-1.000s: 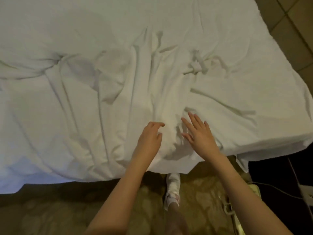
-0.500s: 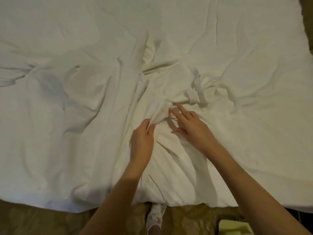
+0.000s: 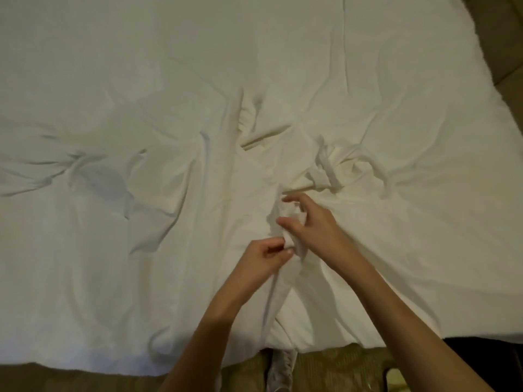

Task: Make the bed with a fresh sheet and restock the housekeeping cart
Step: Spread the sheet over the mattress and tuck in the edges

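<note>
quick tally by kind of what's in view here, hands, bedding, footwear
hands: 2, left hand and right hand, both gripping a fold of the sheet
sheet: 1, white and wrinkled
shoe: 1, light, on the floor at the bed's edge
total: 4

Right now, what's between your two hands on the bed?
In the head view, only a bunched fold of the white sheet lies between the left hand and right hand; both pinch it.
</note>
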`<action>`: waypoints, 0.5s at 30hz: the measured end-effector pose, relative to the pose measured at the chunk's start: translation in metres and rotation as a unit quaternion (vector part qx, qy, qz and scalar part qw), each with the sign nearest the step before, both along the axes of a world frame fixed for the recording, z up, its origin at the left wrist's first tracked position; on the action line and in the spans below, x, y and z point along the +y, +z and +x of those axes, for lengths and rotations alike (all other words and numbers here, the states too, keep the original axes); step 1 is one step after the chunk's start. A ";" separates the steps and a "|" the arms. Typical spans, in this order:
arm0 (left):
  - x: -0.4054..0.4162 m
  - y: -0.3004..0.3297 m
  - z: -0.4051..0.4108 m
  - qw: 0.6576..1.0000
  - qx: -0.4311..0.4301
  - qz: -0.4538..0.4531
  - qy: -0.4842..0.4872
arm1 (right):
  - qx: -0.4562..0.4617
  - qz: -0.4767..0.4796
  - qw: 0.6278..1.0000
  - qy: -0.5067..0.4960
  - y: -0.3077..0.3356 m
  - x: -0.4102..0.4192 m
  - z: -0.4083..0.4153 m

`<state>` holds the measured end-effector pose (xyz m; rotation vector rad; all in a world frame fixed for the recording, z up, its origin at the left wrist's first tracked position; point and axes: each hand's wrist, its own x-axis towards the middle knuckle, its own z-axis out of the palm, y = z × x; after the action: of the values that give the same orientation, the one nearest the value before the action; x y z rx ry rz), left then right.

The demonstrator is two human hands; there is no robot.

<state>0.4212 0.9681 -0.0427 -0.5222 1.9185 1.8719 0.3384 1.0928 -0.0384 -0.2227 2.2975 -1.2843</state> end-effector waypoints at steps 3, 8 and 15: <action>-0.010 0.000 -0.016 0.999 0.037 -0.029 -0.019 | 0.017 0.023 0.998 -0.063 0.006 0.027 0.014; -0.005 -0.006 -0.073 0.881 0.271 -0.299 -0.249 | 0.008 0.027 0.982 -0.189 0.020 0.065 0.057; 0.052 -0.007 -0.122 0.674 0.221 -0.390 -0.587 | 0.035 0.012 0.910 -0.413 0.032 0.125 0.140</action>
<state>0.2989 1.0206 -0.0496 0.9155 2.3297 0.2799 0.4781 1.2175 -0.0060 0.8169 2.5563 -1.6251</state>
